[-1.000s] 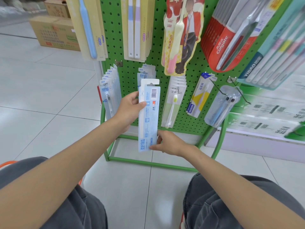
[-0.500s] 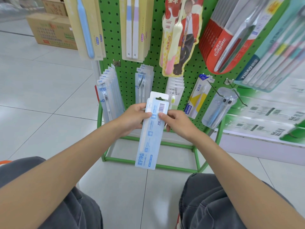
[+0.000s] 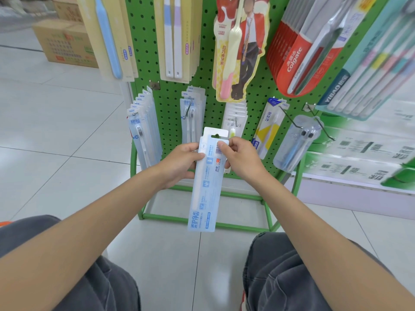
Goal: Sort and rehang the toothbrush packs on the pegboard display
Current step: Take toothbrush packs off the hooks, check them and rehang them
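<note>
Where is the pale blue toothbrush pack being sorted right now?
In the head view, the pale blue pack sits centre frame, before the bottom row of the green pegboard, gripped near its top by the left hand and the right hand.

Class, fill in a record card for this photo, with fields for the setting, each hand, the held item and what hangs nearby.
Setting: green pegboard stand on a tiled floor
Held item: light blue toothbrush pack, barcode side to the camera, roughly upright, not on a hook
Left hand: grips the pack's upper left edge
Right hand: pinches its upper right edge at the barcode
Lower left of board: row of similar blue packs hanging
Upper right of board: red Colgate packs
Background: cardboard boxes
</note>
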Tool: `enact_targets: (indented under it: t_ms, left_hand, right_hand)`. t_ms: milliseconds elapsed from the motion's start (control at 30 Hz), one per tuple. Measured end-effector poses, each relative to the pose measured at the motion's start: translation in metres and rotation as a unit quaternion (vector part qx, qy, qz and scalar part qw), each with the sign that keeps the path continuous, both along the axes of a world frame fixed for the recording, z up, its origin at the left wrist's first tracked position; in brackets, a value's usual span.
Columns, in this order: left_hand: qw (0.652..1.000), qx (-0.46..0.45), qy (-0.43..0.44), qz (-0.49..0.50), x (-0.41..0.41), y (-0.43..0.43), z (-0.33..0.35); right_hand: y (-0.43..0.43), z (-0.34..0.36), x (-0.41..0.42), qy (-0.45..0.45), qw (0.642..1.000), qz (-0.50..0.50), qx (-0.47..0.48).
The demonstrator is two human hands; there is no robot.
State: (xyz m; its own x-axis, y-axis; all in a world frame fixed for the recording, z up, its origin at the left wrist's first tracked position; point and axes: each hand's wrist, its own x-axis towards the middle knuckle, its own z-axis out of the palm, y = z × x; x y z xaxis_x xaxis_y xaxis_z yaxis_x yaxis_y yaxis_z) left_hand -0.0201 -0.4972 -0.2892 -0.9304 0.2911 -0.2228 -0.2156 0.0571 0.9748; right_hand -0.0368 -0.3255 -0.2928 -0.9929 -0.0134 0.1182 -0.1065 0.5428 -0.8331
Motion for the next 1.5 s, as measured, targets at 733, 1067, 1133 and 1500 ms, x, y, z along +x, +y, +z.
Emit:
enact_targets:
  t_ms: [733, 1067, 1133, 1500]
  left_hand:
    - [0.984, -0.155, 0.085, -0.028, 0.000, 0.001, -0.007]
    - [0.985, -0.153, 0.062, 0.046, -0.009, 0.001, -0.003]
    - [0.982, -0.152, 0.059, 0.098, -0.017, 0.000, 0.002]
    - [0.956, -0.085, 0.086, 0.266, -0.066, -0.005, 0.027]
  right_hand:
    - [-0.008, 0.011, 0.010, -0.026, 0.989, 0.039, -0.140]
    - [-0.011, 0.011, 0.000, -0.010, 0.989, 0.006, -0.150]
    - [-0.017, 0.011, -0.002, 0.014, 0.994, 0.001, -0.106]
    - [-0.070, 0.017, -0.055, 0.024, 0.984, -0.090, -0.153]
